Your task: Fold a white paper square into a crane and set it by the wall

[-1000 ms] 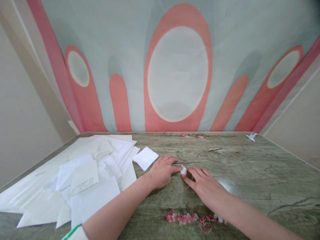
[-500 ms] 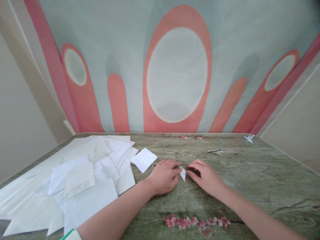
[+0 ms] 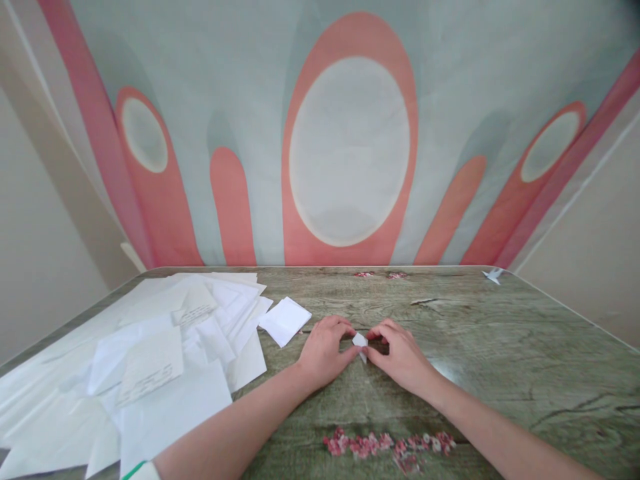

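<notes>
A small folded piece of white paper (image 3: pixel 359 340) is between my hands, near the middle of the table. My left hand (image 3: pixel 327 347) pinches its left side between thumb and fingers. On the other side, my right hand (image 3: pixel 395 347) grips the right edge with thumb and forefinger. A narrow pointed tip of the paper shows below the thumbs. Fingertips cover parts of the folds. Left of my left hand lies a small stack of square white paper (image 3: pixel 285 321).
Many loose white sheets (image 3: pixel 175 413) overlap on the left of the wooden table (image 3: pixel 480 347), some with handwriting. A small folded paper figure (image 3: pixel 493 275) stands at the far right corner. Pink flower decorations (image 3: pixel 387 445) show near the front. A painted wall (image 3: pixel 250 80) rises behind.
My left fingers have gone from pressing on the folded paper to pinching it. My right hand has come in and taken its right edge. More of the paper's upper part now shows.
</notes>
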A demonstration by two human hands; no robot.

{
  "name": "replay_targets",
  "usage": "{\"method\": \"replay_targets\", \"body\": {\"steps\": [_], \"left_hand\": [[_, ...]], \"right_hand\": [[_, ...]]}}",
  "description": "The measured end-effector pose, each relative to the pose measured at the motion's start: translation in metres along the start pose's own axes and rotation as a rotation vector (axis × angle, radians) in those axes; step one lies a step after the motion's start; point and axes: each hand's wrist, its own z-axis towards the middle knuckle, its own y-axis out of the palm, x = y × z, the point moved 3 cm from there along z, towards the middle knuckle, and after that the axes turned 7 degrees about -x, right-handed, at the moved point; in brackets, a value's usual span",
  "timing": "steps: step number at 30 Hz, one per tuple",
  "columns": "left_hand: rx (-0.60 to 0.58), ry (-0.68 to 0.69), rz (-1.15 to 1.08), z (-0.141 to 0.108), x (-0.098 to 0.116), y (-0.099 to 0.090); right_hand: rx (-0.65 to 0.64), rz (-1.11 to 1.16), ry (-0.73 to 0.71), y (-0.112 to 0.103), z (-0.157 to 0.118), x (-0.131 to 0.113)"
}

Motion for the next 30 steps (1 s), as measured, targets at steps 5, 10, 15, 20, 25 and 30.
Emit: {"method": "replay_targets", "body": {"steps": [5, 10, 15, 20, 25, 30], "left_hand": [[0.027, -0.070, -0.031, 0.002, 0.000, 0.002], [0.018, -0.088, -0.072, 0.002, -0.003, 0.002], [0.000, -0.081, -0.119, 0.003, -0.003, -0.001], [-0.039, -0.067, -0.403, 0.004, 0.000, 0.000], [-0.003, -0.117, -0.705, 0.005, -0.002, 0.005], [0.007, -0.133, -0.966, 0.007, -0.003, 0.008]], "right_hand": [[0.002, 0.052, 0.032, 0.001, 0.001, -0.001], [0.029, 0.063, 0.033, 0.001, 0.001, -0.002], [0.019, 0.071, -0.008, 0.002, -0.001, -0.003], [-0.034, 0.195, -0.073, -0.001, -0.005, -0.007], [0.028, 0.418, -0.065, -0.005, -0.007, -0.010], [0.015, 0.529, -0.020, -0.003, -0.006, -0.007]]}}
